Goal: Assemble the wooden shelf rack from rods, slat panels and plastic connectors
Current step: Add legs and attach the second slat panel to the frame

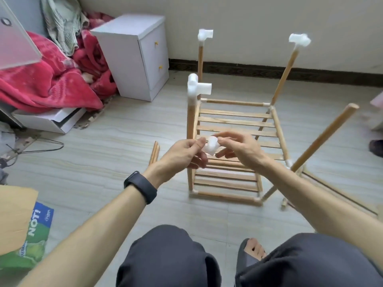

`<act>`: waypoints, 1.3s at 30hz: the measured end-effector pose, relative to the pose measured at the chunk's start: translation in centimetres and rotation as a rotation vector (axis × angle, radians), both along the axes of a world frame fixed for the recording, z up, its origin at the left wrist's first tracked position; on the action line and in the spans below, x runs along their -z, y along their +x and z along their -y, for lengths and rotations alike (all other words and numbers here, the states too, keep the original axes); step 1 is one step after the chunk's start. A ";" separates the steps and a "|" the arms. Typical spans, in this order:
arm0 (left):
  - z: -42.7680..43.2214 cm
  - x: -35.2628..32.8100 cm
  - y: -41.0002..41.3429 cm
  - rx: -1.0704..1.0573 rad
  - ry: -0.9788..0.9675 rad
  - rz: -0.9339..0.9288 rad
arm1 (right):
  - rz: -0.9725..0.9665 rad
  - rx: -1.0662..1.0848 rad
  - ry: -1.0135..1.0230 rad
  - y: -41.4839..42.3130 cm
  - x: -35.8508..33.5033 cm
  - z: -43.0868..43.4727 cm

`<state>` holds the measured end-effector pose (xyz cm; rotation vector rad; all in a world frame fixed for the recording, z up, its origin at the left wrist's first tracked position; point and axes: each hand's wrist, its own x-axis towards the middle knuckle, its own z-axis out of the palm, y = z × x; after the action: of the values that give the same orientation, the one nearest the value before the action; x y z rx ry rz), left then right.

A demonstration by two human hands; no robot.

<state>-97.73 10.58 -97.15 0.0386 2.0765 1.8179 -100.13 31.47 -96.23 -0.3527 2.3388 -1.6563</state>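
Two knees (pixel 165 255) (pixel 310 264); above, two hands (pixel 182 155) (pixel 238 149) pinch one connector (pixel 211 145); three connectors (pixel 198 89) (pixel 205 35) (pixel 299 40) cap upright rods (pixel 284 75).

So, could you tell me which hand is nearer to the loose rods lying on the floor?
Left. The left hand sits just right of the loose rods; the right hand is farther right, beyond the white connector both hands pinch.
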 end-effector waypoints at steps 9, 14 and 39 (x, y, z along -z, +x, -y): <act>-9.2 -11.6 -3.1 0.004 0.067 -0.135 | -0.182 0.182 -0.196 2.4 -10.7 -7.9; -13.5 -12.9 -3.2 -0.088 0.117 -0.211 | -0.302 0.304 -0.233 3.4 -11.5 -9.7; -18.3 -11.6 -1.7 0.068 0.231 -0.247 | -0.351 0.599 -0.339 5.7 -9.5 -14.8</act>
<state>-99.44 28.85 -85.54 0.4088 1.9801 2.0903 -94.43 46.27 -86.77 0.0147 2.5713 -2.4575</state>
